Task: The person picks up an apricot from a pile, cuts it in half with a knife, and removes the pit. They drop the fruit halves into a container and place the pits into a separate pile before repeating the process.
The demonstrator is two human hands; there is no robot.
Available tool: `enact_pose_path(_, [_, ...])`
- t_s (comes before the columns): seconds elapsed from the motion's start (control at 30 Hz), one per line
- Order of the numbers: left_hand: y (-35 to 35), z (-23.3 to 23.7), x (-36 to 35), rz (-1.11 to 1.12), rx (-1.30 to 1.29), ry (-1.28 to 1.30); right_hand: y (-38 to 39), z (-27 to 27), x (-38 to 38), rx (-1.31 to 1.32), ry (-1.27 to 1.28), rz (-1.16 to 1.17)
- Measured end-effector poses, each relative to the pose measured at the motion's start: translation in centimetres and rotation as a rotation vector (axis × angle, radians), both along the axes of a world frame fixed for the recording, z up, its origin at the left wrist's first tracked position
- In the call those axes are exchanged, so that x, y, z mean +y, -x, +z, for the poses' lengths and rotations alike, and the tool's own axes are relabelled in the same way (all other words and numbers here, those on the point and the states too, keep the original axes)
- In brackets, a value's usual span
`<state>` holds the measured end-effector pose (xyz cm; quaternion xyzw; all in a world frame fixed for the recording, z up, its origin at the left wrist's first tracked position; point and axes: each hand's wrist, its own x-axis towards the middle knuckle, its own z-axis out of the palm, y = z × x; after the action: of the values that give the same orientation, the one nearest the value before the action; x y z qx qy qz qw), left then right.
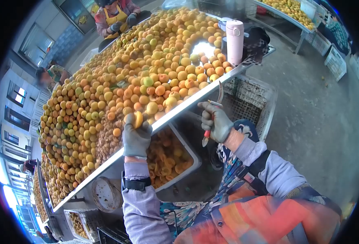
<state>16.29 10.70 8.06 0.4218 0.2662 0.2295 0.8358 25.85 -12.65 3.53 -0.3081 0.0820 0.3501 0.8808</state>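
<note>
My left hand (pixel 136 138), in a grey glove, is closed round a yellow-orange apricot (pixel 138 119) at the table's metal edge (pixel 167 116). To its right, my right hand (pixel 217 124), also gloved, grips a small curved knife (pixel 220 95). The blade points up and a red end with a metal tip sticks out below the fist. Beyond both hands lies a large heap of apricots (pixel 147 65). A pile of brown pits (pixel 108 136) lies just left of my left hand. Below the edge, a white crate (pixel 196 162) holds opened apricot halves (pixel 165 160).
A pink bottle (pixel 234 42) stands at the table's right corner, beside a dark cloth (pixel 257 42). Under that corner is a dirty white crate (pixel 269 97). A round bucket lid (pixel 106 194) is at lower left. Co-workers (pixel 116 18) sit beyond the heap. Another fruit table (pixel 287 14) stands behind.
</note>
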Motion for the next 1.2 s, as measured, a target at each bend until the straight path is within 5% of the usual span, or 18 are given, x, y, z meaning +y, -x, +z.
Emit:
enact_pose_path(0.17, [0.9, 0.0, 0.6, -0.056, 0.154, 0.152, -0.2, -1.1, -0.2, 0.006, -0.011, 0.032])
enact_pose_path(0.23, [1.2, 1.5, -0.8, 0.145, 0.158, 0.048, -0.1, -0.7, -0.2, 0.019, -0.023, 0.053])
enact_pose_path(0.3, [1.4, 1.0, 0.7, 0.096, 0.136, -0.136, 0.0, -0.5, -0.1, 0.035, -0.021, 0.079])
enact_pose_path(0.37, [1.1, 0.6, 1.8, 0.188, 0.152, 0.035, 0.0, -0.7, -0.1, 0.040, -0.024, 0.077])
enact_pose_path(0.5, [2.4, -1.1, 2.3, 0.134, 0.241, -0.361, 0.1, -0.1, -0.4, 0.020, -0.023, 0.135])
enact_pose_path(0.57, [3.1, -2.2, 2.4, 0.191, 0.144, -0.274, 0.2, -0.1, -0.6, 0.006, -0.052, 0.150])
enact_pose_path(0.6, [4.0, -3.3, 3.2, 0.031, 0.220, -0.705, 0.2, -0.1, -0.7, 0.008, -0.054, 0.142])
enact_pose_path(0.63, [4.1, -2.2, 1.3, 0.144, 0.141, -0.285, 0.2, 0.1, -0.9, 0.009, -0.056, 0.131])
enact_pose_path(0.73, [6.2, 1.4, -1.5, -0.021, 0.262, -0.082, 0.2, 0.2, -1.2, 0.050, -0.085, 0.151])
enact_pose_path(0.8, [8.6, 1.0, -1.6, -0.269, 0.382, -0.418, 0.1, 0.4, -1.3, 0.053, -0.112, 0.173])
enact_pose_path(0.93, [12.1, -4.5, 0.2, -0.126, 0.383, -0.600, 0.1, 0.6, -1.5, 0.038, -0.135, 0.225])
enact_pose_path(1.03, [14.0, -5.9, 0.5, -0.237, 0.660, -1.204, 0.2, 0.8, -1.9, 0.025, -0.152, 0.236])
enact_pose_path(1.2, [7.3, -0.6, -2.1, 0.019, 0.573, -0.984, 0.4, 0.7, -2.1, 0.046, -0.182, 0.254])
